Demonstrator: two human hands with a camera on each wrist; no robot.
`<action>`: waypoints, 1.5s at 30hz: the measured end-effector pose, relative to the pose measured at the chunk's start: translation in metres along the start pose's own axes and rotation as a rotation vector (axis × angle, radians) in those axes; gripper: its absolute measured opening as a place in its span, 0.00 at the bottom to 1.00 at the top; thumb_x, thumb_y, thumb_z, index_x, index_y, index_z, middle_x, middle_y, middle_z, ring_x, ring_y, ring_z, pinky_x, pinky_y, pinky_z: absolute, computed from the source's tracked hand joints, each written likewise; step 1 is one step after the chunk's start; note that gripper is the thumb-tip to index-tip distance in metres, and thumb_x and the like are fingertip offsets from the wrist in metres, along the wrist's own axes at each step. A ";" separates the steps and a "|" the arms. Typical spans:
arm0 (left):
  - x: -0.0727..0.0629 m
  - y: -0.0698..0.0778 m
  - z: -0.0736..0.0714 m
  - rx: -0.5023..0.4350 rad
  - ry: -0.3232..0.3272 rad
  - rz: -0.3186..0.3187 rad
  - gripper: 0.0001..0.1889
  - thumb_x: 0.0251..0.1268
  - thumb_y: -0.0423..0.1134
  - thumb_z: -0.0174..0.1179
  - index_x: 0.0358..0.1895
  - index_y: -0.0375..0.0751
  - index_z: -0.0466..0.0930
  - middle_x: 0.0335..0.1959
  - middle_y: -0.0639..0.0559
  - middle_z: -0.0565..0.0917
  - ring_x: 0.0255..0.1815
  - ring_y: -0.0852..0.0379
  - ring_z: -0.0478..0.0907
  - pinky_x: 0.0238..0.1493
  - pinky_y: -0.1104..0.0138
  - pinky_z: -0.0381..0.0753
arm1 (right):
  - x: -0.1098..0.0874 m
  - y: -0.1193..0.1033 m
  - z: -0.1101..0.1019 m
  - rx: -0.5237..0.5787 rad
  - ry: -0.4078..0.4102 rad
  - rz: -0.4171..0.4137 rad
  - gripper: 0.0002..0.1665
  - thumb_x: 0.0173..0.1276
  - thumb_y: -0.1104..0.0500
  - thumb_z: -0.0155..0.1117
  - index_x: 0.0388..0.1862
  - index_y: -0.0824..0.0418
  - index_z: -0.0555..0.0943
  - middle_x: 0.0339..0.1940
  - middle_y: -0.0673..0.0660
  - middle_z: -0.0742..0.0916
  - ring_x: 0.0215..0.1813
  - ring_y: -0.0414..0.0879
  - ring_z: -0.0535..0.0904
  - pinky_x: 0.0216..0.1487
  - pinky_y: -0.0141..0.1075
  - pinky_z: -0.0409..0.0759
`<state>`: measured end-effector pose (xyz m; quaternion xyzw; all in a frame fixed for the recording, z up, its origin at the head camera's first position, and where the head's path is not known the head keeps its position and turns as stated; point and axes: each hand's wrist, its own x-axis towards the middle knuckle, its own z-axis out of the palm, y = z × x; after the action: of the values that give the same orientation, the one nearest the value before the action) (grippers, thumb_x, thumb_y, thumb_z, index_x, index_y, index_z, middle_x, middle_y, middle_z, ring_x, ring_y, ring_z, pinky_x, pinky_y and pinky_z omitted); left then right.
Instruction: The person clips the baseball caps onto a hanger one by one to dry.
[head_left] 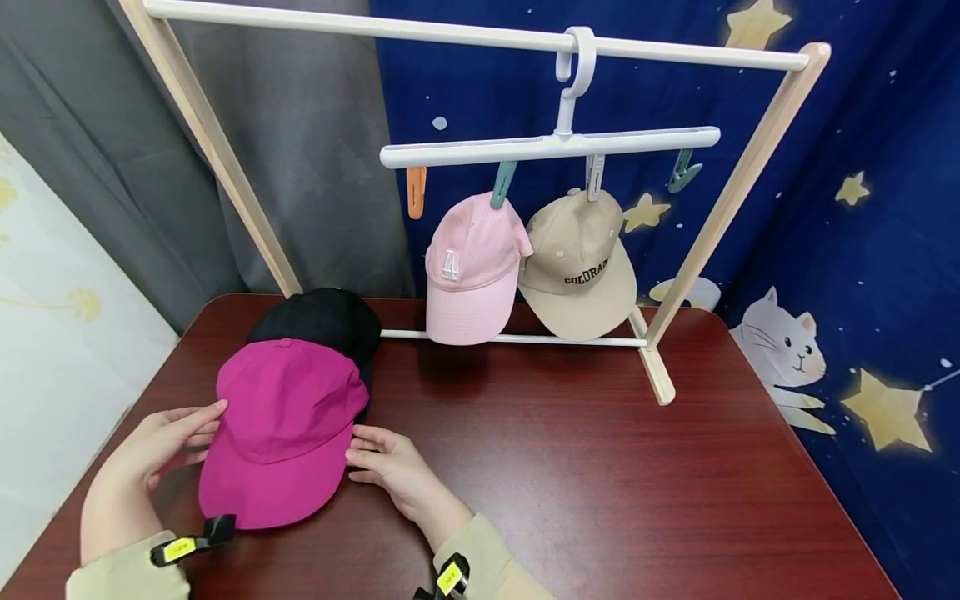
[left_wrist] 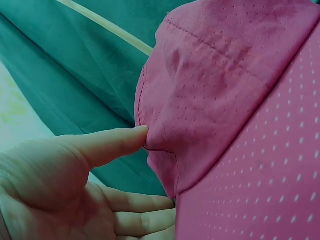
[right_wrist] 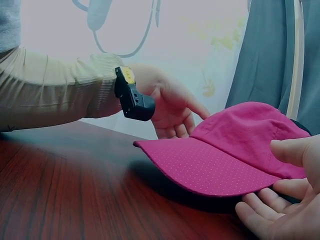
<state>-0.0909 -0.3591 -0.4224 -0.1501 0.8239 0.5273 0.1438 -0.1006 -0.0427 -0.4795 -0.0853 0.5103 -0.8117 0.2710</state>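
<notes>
A magenta baseball cap [head_left: 285, 408] lies at the table's left, its crown overlapping a black cap [head_left: 322, 317] behind it. Its brim points toward the near edge, with white dots on the brim's face in the right wrist view. At the cap's left side is my left hand [head_left: 161, 446], the thumb tip touching the crown and the fingers extended lower down, by the brim. My right hand [head_left: 401, 475] is at the right side, fingers at the brim's edge. In the right wrist view, that hand's thumb [right_wrist: 292, 150] stands up beside the crown, fingers low by the brim.
A wooden rack [head_left: 738, 200] stands at the back of the table [head_left: 600, 467]. From its bar hangs a white clip hanger [head_left: 547, 148] holding a pink cap [head_left: 476, 267] and a beige cap [head_left: 581, 267]. An orange clip [head_left: 416, 192] and a green clip [head_left: 682, 171] hang bare.
</notes>
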 end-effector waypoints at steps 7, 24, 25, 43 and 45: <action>-0.003 0.004 0.002 0.026 -0.011 -0.003 0.46 0.72 0.59 0.46 0.65 0.11 0.49 0.45 0.40 0.82 0.38 0.61 0.83 0.41 0.64 0.82 | -0.001 -0.005 0.001 0.015 0.033 -0.047 0.25 0.65 0.72 0.58 0.61 0.76 0.71 0.43 0.59 0.79 0.40 0.41 0.78 0.48 0.45 0.80; -0.005 0.017 0.012 0.076 0.043 0.056 0.42 0.72 0.57 0.47 0.65 0.14 0.54 0.43 0.44 0.82 0.35 0.66 0.80 0.39 0.65 0.83 | -0.002 -0.017 -0.001 0.020 0.053 -0.088 0.25 0.65 0.72 0.58 0.62 0.76 0.71 0.46 0.60 0.79 0.41 0.42 0.78 0.48 0.45 0.80; -0.005 0.018 0.012 0.080 0.046 0.058 0.42 0.72 0.57 0.47 0.65 0.14 0.54 0.43 0.44 0.82 0.35 0.66 0.80 0.39 0.64 0.83 | -0.002 -0.017 -0.002 0.024 0.057 -0.091 0.25 0.65 0.72 0.58 0.61 0.76 0.71 0.45 0.60 0.79 0.41 0.43 0.78 0.48 0.45 0.80; -0.006 0.028 0.022 0.060 0.082 0.130 0.40 0.72 0.56 0.49 0.64 0.16 0.59 0.44 0.43 0.81 0.35 0.65 0.79 0.37 0.63 0.83 | -0.002 -0.030 -0.007 0.011 0.086 -0.126 0.26 0.63 0.73 0.58 0.62 0.75 0.71 0.46 0.60 0.79 0.39 0.42 0.78 0.46 0.43 0.81; -0.007 0.030 0.023 0.063 0.083 0.135 0.40 0.72 0.56 0.49 0.64 0.16 0.59 0.45 0.42 0.81 0.35 0.65 0.79 0.37 0.64 0.83 | -0.002 -0.032 -0.007 -0.003 0.087 -0.132 0.26 0.63 0.73 0.59 0.62 0.75 0.71 0.47 0.60 0.79 0.40 0.42 0.78 0.46 0.43 0.81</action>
<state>-0.0951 -0.3252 -0.4044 -0.1111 0.8535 0.5031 0.0784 -0.1131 -0.0254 -0.4551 -0.0839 0.5161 -0.8299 0.1943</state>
